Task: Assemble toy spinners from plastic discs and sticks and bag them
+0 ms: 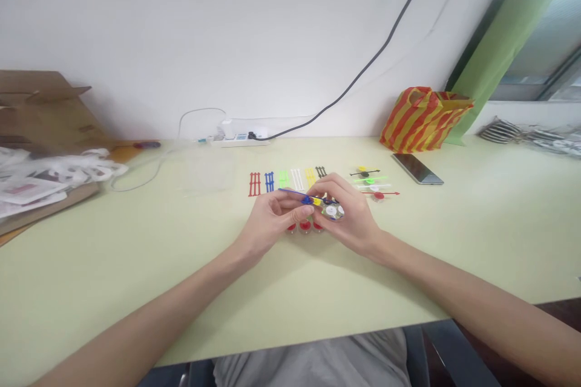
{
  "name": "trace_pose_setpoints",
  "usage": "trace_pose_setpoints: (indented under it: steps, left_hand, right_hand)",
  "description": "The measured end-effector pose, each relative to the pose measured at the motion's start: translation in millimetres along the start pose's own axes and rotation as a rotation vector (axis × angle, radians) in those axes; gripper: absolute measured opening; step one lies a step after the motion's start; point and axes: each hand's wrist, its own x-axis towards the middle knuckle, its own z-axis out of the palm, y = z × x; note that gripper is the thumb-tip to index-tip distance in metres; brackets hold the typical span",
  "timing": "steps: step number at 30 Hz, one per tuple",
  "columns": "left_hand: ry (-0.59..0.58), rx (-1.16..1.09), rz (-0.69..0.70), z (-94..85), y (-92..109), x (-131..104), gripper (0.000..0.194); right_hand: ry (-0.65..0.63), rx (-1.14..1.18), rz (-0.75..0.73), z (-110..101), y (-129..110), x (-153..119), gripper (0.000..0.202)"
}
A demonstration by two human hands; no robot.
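Observation:
My left hand (265, 221) is closed, its thumb and fingers pinching a thin blue arrow (293, 191) with a blue round middle. Close against it, my right hand (354, 211) curls in, its fingertips meeting the same blue arrow. Below and between the hands sit small round clear-edged discs: red discs (305, 227), a white disc (331, 211) and a yellow disc (316, 201), partly covered by my fingers. Beyond the hands lie sorted groups of loose arrows: red arrows (255, 184), blue arrows (269, 181), green arrows (284, 179), white arrows (296, 179), yellow arrows (310, 177) and black arrows (321, 172).
Right of my hands, several arrows rest on discs, a red-arrow spinner (377, 196) nearest. Further right are a phone (417, 169) and a striped bag (422, 121). A power strip (240, 140) stands by the wall; a cardboard box (45, 112) is at left.

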Motion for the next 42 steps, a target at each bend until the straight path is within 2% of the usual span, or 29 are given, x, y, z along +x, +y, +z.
trace_pose_setpoints:
  steps: [7, 15, 19, 22, 27, 35, 39, 42]
  left_hand:
    - [-0.014, 0.075, 0.021, -2.5, -3, 0, 0.032]
    - [-0.068, 0.026, 0.036, -1.0, 1, 0, 0.027]
    - [-0.085, 0.022, 0.033, -0.5, 2, -1, 0.026]
    - [-0.060, 0.027, 0.057, 0.4, 5, 0, 0.027]
    - [0.034, 0.042, 0.140, -1.6, 8, 1, 0.032]
    - [0.072, 0.267, 0.317, -10.5, -4, 3, 0.022]
    - [0.000, 0.392, 0.352, -11.1, -5, 3, 0.018]
    - [-0.042, 0.448, 0.359, -12.3, -5, 4, 0.016]
  right_hand:
    - [-0.057, 0.036, -0.014, -5, 2, 3, 0.019]
    - [-0.064, 0.049, -0.097, -9, 1, 4, 0.016]
    - [-0.066, 0.051, -0.085, -9, 4, 5, 0.012]
    - [-0.130, 0.079, -0.086, -14, 7, 8, 0.012]
    - [-0.232, 0.125, -0.066, -25, 4, 15, 0.023]
    - [-0.086, 0.079, -0.078, -20, 1, 12, 0.013]
    - [-0.089, 0.056, -0.085, -15, 4, 11, 0.005]
    - [-0.123, 0.014, -0.103, -15, 5, 13, 0.007]
